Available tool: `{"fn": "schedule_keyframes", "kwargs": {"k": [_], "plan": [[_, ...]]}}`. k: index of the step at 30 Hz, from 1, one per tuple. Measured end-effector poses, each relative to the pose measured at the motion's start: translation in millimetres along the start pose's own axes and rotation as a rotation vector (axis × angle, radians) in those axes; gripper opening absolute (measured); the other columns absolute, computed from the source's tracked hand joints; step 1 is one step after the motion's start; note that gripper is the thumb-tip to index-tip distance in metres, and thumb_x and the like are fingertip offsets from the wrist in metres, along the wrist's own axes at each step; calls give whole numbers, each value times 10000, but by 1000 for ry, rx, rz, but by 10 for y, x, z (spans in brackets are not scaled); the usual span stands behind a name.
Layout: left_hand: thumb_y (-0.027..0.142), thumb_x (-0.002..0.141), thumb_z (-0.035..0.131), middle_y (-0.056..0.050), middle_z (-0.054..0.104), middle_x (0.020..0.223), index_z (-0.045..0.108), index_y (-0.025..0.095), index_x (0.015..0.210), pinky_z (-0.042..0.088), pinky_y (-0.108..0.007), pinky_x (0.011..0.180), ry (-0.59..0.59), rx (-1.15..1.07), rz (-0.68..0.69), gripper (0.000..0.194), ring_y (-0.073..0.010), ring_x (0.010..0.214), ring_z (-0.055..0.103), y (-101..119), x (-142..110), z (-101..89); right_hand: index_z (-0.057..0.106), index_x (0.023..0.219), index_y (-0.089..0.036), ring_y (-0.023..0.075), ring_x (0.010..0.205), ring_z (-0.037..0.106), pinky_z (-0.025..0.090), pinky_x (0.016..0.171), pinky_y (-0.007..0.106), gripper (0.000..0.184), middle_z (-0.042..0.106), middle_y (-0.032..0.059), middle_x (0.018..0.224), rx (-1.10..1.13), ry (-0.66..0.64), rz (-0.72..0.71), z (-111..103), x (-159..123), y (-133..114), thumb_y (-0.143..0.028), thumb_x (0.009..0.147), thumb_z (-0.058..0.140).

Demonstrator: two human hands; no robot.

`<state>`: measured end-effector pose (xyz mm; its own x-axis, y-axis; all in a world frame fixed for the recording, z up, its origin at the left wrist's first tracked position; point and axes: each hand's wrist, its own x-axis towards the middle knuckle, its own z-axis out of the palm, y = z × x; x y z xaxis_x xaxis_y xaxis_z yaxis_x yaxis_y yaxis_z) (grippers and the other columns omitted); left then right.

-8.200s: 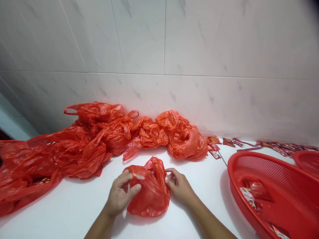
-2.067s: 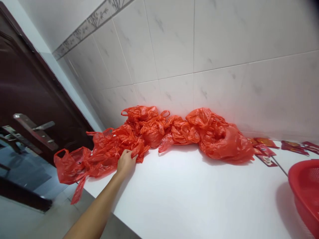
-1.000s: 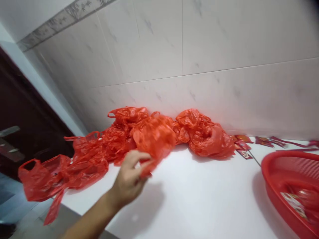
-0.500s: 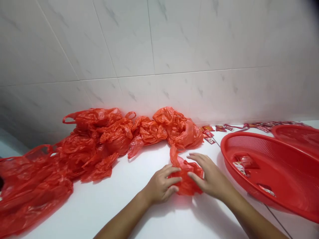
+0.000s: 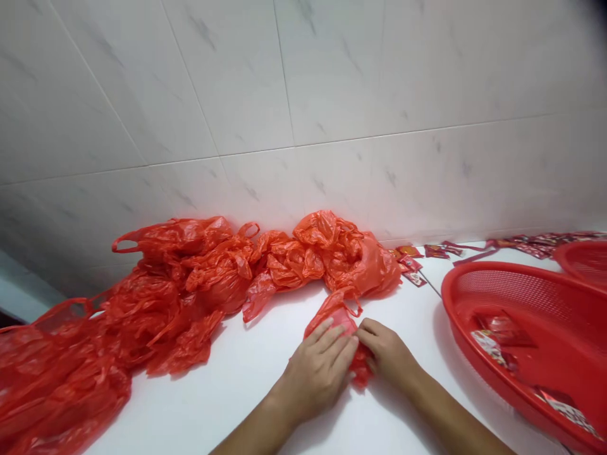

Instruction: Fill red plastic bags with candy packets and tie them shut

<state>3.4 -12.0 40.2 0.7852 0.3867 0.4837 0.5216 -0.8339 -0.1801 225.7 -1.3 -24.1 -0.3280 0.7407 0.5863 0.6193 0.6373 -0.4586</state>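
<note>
A crumpled red plastic bag lies on the white tabletop in front of me, with its loop handle toward the wall. My left hand rests over the bag, its fingers stretched flat across the plastic. On the bag's right side, my right hand has its fingers curled in and closed on the plastic. Part of the bag is hidden under both hands.
A heap of red plastic bags runs along the tiled wall and down the left side. At right stands a red basket holding a few packets. Small red packets lie along the wall, near a second red basket.
My left hand has moved from beside the bag onto it and flattened. My right hand has gone from spread fingers to curled ones. The bag is squashed narrower. The view has shifted slightly left.
</note>
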Motion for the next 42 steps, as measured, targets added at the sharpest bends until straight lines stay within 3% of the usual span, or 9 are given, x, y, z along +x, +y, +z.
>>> {"fn": "schedule_keyframes", "kwargs": {"k": [4,9,13,18,24,31,36,40,42], "plan": [[264,1033,436,-120,786,832,758,166,1063,615,-444,824,-612,-30,-384,338,-288,776,768,-132,319,-139,608,741,-194,164,711,488,363,635,269,273,546,18,790,-63,176,-126,-37,43,-13,10,852,465],[321,770,696,-160,783,765,796,161,905,595,-484,692,-832,64,-496,232,-418,775,780,-304,427,-362,629,786,-198,196,794,506,390,693,301,307,579,41,833,-69,180,-35,-153,33,128,57,709,475],[438,753,687,-185,807,866,763,129,1184,601,-544,719,-875,118,-518,536,-460,821,784,-215,470,-398,704,1003,-196,310,1111,535,485,932,449,408,633,120,1195,-97,60,174,-351,33,67,-45,641,589],[505,737,718,-255,801,964,542,38,1533,609,-554,754,-900,187,-584,939,-471,919,781,62,536,-204,679,1256,-166,354,1293,522,456,1111,546,438,546,180,1441,46,225,-71,-510,23,-451,-197,821,639],[509,789,670,-268,793,1039,648,66,1444,600,-531,791,-925,147,-512,791,-454,962,769,347,566,-35,736,1217,-106,383,1163,667,562,948,492,350,689,219,1232,-32,-465,412,-306,48,-556,-187,901,608],[587,711,741,-262,704,1355,752,124,1272,459,-637,1145,-619,44,-383,728,-485,1298,631,270,220,184,236,1722,-244,577,1577,197,364,1173,665,1464,274,282,1717,-17,-772,629,-458,51,106,-384,477,992],[673,684,803,-254,605,1515,698,145,1345,402,-663,1223,-284,-23,-313,852,-491,1443,522,82,-165,556,641,1475,-179,479,1390,550,503,1051,533,890,557,250,1544,-43,-617,504,-797,10,-378,-374,654,922],[615,643,851,-260,543,1579,645,129,1417,378,-688,1244,-318,-93,-339,938,-499,1491,469,-4,-292,681,796,949,-263,225,803,712,511,750,324,153,783,37,903,50,-416,354,-1702,-34,-694,-391,872,758],[546,631,859,-252,492,1625,613,124,1461,352,-674,1271,-367,-121,-385,963,-492,1526,425,2,-285,670,763,814,-245,181,667,649,452,663,297,185,735,19,761,-46,-434,454,-2176,20,-505,-348,936,670]]}}
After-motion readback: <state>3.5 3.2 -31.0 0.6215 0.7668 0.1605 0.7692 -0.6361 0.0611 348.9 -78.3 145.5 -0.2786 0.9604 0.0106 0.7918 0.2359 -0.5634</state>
